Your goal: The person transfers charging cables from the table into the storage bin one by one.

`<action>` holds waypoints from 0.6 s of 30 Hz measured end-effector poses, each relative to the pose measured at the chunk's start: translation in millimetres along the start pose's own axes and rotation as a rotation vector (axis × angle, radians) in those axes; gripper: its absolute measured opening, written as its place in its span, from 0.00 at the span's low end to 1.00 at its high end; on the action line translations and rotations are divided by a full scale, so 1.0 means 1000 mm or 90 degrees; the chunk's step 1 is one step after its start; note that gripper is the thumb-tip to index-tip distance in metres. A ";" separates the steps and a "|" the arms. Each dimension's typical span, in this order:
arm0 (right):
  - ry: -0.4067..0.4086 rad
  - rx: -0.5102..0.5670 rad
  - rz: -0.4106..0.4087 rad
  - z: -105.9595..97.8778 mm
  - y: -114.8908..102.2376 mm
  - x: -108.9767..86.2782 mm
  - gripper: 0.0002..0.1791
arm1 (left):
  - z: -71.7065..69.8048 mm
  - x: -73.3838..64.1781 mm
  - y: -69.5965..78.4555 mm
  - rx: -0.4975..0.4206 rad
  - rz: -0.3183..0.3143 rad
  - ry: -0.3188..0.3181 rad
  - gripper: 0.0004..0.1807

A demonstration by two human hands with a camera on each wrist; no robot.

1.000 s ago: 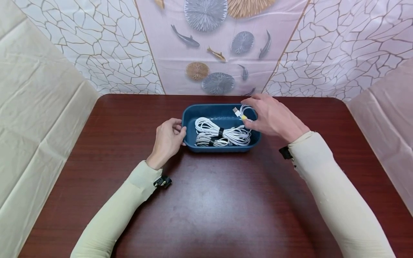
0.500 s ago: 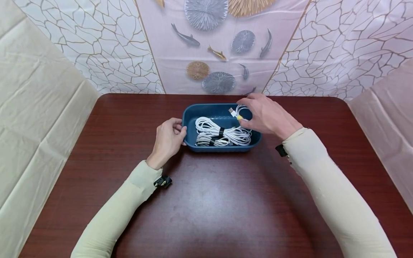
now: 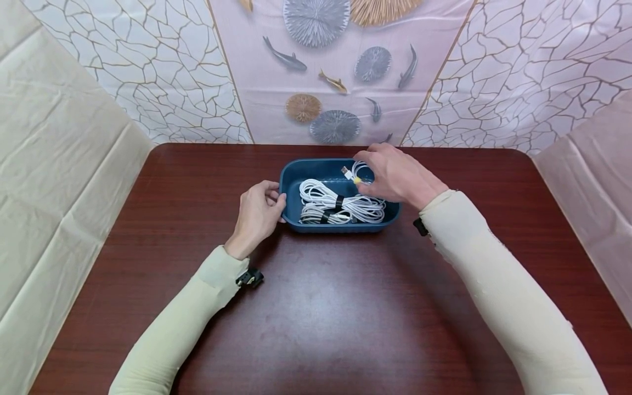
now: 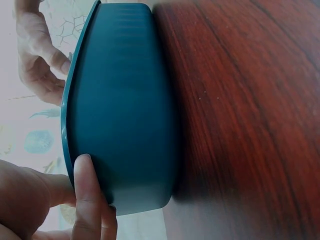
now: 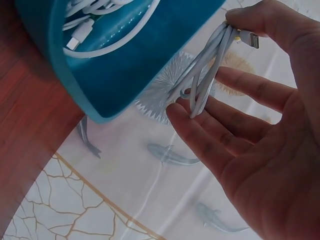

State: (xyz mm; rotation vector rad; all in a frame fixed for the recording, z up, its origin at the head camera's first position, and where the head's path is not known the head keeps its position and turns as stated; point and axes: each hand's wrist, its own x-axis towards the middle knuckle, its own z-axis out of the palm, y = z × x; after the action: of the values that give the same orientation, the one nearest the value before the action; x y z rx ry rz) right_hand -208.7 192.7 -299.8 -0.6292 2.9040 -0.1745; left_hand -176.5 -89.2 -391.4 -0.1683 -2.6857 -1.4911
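Note:
A dark blue plastic bin (image 3: pixel 340 229) stands on the table. My left hand (image 3: pixel 257 216) grips its left end; in the left wrist view, fingers (image 4: pixel 86 182) lie against the outer wall below the rim. Over the bin's back right part, my right hand (image 3: pixel 397 175) pinches a small coiled white USB cable (image 5: pixel 202 67) at its yellow tie. The cable's USB plug (image 3: pixel 347 173) points left and its loops rest near the other fingertips. Inside the bin lie a large white cable bundle (image 3: pixel 316 190) with a black strap and a smaller bundle (image 3: pixel 312 214) before it.
The reddish-brown wooden table (image 3: pixel 316 318) stretches around the bin. Behind its far edge hangs a patterned cloth (image 3: pixel 336 77) with fish and round shapes. Pale cloth sheets (image 3: pixel 54 164) close off the sides.
My right hand has moved left over the bin, carrying the coiled USB cable with it. The left hand and the bin have stayed in place.

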 end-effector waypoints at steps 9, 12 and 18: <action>-0.022 -0.017 -0.016 0.001 -0.005 0.010 0.36 | 0.000 0.001 0.001 0.010 0.001 0.001 0.18; -0.032 -0.023 -0.014 0.003 -0.006 0.013 0.36 | 0.000 0.001 0.001 0.012 0.001 0.003 0.18; -0.040 -0.037 -0.025 0.006 -0.007 0.019 0.35 | 0.000 0.001 0.000 0.005 -0.002 0.002 0.18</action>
State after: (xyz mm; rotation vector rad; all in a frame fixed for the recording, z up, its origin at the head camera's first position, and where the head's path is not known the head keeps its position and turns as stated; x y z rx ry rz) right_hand -221.7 178.3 -307.4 -0.6892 2.8473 -0.0746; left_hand -177.3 -89.2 -391.8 -0.1619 -2.6900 -1.4794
